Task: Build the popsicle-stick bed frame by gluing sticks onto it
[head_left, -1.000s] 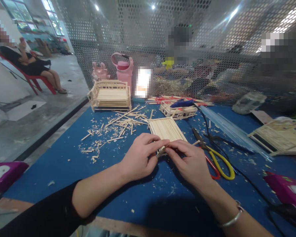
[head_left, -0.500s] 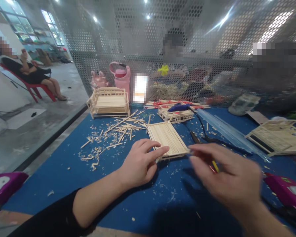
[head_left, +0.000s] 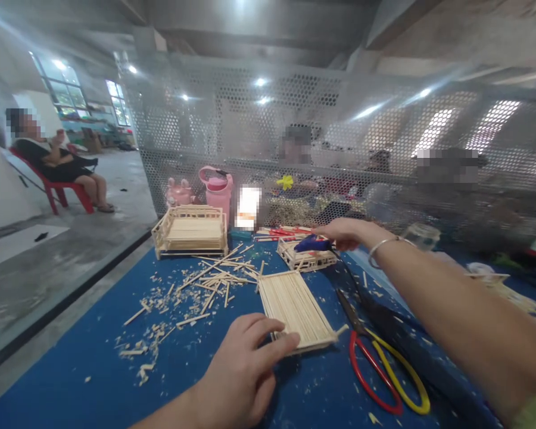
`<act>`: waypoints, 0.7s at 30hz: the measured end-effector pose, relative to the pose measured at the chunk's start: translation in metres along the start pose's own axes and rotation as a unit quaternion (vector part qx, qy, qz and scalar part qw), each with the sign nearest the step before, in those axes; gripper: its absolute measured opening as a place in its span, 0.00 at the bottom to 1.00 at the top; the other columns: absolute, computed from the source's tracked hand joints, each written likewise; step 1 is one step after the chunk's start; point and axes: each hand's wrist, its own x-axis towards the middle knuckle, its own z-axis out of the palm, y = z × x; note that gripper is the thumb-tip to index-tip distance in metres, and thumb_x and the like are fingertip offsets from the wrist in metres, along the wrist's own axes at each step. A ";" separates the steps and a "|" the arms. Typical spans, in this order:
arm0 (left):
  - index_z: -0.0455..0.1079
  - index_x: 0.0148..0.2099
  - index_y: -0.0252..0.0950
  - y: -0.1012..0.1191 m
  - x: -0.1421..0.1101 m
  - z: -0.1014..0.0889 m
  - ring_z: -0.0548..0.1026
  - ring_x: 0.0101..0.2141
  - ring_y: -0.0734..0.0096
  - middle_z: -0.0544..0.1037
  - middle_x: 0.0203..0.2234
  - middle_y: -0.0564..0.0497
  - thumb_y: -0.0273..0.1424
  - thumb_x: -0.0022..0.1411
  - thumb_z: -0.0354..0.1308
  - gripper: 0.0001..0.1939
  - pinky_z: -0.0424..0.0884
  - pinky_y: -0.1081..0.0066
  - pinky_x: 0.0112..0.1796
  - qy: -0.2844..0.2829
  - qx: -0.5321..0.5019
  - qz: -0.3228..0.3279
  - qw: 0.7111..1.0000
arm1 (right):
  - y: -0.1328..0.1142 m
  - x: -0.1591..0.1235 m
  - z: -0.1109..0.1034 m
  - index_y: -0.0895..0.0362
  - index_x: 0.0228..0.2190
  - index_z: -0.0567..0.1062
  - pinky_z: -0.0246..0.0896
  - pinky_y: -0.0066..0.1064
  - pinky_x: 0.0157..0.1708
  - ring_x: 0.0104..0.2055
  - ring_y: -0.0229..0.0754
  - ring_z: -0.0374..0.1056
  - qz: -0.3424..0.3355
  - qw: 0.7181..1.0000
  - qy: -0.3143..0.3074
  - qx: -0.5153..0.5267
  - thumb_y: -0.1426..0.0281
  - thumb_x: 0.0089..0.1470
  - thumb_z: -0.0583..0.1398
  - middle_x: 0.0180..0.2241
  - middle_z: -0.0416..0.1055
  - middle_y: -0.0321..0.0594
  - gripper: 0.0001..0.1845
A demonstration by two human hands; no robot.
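Observation:
My left hand (head_left: 245,363) grips the near left corner of a flat panel of wooden sticks (head_left: 295,304), one finger lying on its top. A short stick juts from the panel's near right corner. My right hand (head_left: 346,233) is stretched out to the back of the table, its fingers bent over the rear of a blue glue gun (head_left: 311,243); part of the grip is hidden. The gun rests on a small stick frame (head_left: 306,261). Scissors (head_left: 361,336) with one red and one yellow handle lie right of the panel.
A stick-built bench (head_left: 192,232) stands back left, before a pink bottle (head_left: 218,193). Loose sticks (head_left: 223,277) and chips litter the left. A dark cable runs right of the panel. A perforated metal screen (head_left: 250,131) closes the back. A person (head_left: 58,161) sits far left.
My right hand has left the panel's near edge and moved forward to the glue gun, uncovering the scissors. My left hand stays on the panel. The view has tilted up.

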 end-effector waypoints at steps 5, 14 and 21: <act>0.58 0.59 0.44 -0.003 -0.003 0.001 0.68 0.48 0.57 0.71 0.48 0.44 0.18 0.49 0.48 0.35 0.69 0.54 0.46 0.001 -0.009 0.002 1.000 | -0.007 0.013 0.028 0.58 0.45 0.71 0.68 0.38 0.39 0.41 0.41 0.70 -0.009 0.997 -0.073 0.015 0.64 0.59 0.58 0.44 0.70 0.42 0.15; 0.59 0.58 0.43 -0.003 0.002 -0.003 0.70 0.46 0.59 0.72 0.46 0.44 0.17 0.48 0.47 0.34 0.72 0.55 0.45 0.020 0.010 0.034 0.999 | -0.025 -0.003 0.011 0.56 0.47 0.70 0.67 0.39 0.41 0.44 0.42 0.68 -0.025 0.975 0.055 0.214 0.64 0.59 0.58 0.47 0.68 0.43 0.15; 0.62 0.56 0.40 -0.001 0.007 -0.004 0.69 0.46 0.60 0.71 0.46 0.44 0.17 0.51 0.47 0.30 0.70 0.54 0.45 0.012 0.026 0.026 0.999 | 0.023 -0.137 -0.014 0.55 0.22 0.68 0.66 0.30 0.23 0.22 0.37 0.68 0.016 0.898 0.099 0.429 0.50 0.59 0.43 0.21 0.69 0.40 0.28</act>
